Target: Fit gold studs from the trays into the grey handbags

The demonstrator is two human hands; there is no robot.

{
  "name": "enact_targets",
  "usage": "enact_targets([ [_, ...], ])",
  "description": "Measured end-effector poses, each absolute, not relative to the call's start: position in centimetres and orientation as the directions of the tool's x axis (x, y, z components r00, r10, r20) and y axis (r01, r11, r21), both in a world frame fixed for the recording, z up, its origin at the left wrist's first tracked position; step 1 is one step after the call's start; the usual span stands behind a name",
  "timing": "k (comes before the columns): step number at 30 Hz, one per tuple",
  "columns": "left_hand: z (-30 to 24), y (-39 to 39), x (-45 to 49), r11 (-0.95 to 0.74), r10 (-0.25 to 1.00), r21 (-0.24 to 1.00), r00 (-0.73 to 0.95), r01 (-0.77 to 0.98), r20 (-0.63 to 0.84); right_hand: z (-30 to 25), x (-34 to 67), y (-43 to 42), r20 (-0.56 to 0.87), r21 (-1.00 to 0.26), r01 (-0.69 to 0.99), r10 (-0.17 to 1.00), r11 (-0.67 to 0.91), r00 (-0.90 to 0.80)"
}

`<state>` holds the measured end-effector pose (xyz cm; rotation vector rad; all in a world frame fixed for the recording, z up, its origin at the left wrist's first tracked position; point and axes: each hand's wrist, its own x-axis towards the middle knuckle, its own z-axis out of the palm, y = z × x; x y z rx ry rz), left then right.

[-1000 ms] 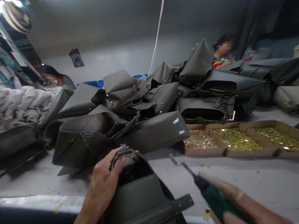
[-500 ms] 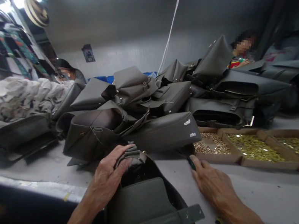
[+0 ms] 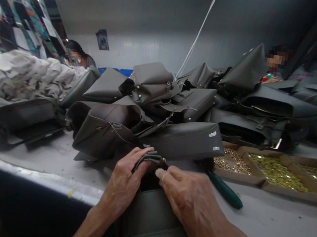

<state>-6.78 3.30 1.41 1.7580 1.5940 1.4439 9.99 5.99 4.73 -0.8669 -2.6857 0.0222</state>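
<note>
A dark grey-green handbag (image 3: 161,225) is at the table's front edge, directly before me. My left hand (image 3: 130,175) is closed around a folded, layered part of its upper edge, thumb on the near side. My right hand (image 3: 191,193) is beside it with thumb and forefinger pressed together at the bag's opening, close to a small gold-coloured fitting. What those fingertips pinch is too small or hidden to make out. A green-handled tool (image 3: 227,192) lies on the table just beyond my right hand, its far end dark against the bags.
Similar handbags (image 3: 150,129) are piled across the back of the table (image 3: 280,226). Shallow cardboard trays (image 3: 287,190) of small gold-coloured metal parts stand at the right. Pale wrapped items (image 3: 31,75) are heaped at the left. Two people sit beyond the pile.
My right hand has let go of the green-handled tool and come left to the handbag's edge. My left hand keeps its hold. The view has shifted somewhat.
</note>
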Motion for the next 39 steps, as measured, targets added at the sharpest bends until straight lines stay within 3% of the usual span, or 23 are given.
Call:
enact_targets([
  [7,1.6,3.8,-7.0,-0.303,0.884,0.814,-0.173,0.496,0.434,4.6,8.4,6.2,0.136,-0.058,0.662,0.663,0.747,-0.736],
  [13,1.4,4.0,-7.3,-0.334,0.880,0.817,-0.156,0.470,0.449,3.2,7.8,5.7,0.188,-0.033,0.748,0.740,0.662,-0.646],
  [18,1.2,3.8,-7.1,-0.344,0.875,0.812,-0.152,0.472,0.459,2.3,8.7,5.0,0.252,-0.080,0.707,0.701,0.703,-0.668],
  [23,1.1,3.8,-6.9,-0.361,0.862,0.802,-0.156,0.476,0.481,3.0,9.8,4.5,0.297,-0.015,0.645,0.619,0.764,-0.727],
  [26,1.0,3.8,-7.0,-0.360,0.860,0.797,-0.159,0.486,0.486,2.7,9.9,4.8,0.310,-0.081,0.582,0.576,0.809,-0.757],
  [31,1.1,3.7,-7.1,-0.352,0.861,0.797,-0.164,0.492,0.481,1.7,9.6,5.6,0.271,-0.211,0.624,0.659,0.752,-0.702],
  [35,1.1,3.8,-7.3,-0.327,0.873,0.806,-0.169,0.493,0.458,1.9,8.8,5.6,0.230,-0.120,0.660,0.668,0.741,-0.708],
  [39,1.0,3.9,-7.4,-0.327,0.892,0.826,-0.140,0.459,0.431,2.1,8.1,5.7,0.332,0.037,0.618,0.574,0.785,-0.749],
])
